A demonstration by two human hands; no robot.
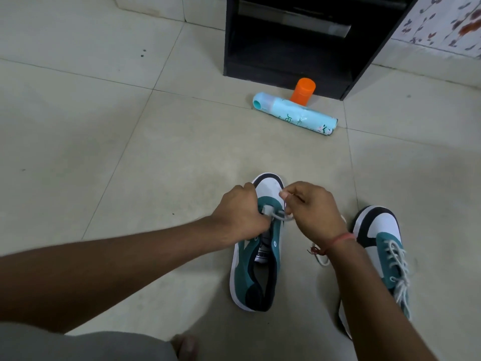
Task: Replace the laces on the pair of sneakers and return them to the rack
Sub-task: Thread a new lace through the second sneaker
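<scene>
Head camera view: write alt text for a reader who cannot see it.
Both hands work a white lace at the toe-end eyelets of a teal-and-white sneaker on a tiled floor, the left hand gripping, the right hand pinching. The laced second sneaker lies to its right; a blue can and orange cap sit before a black rack.

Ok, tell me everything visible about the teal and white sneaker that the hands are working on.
The teal and white sneaker stands upright on the pale tiled floor, toe pointing away, white toe cap edged in black. Suede-like teal sides, white sole, dark lining. Most eyelets are empty; a white lace runs only through those nearest the toe. The left hand grips the front; the right hand pinches the lace.
</scene>
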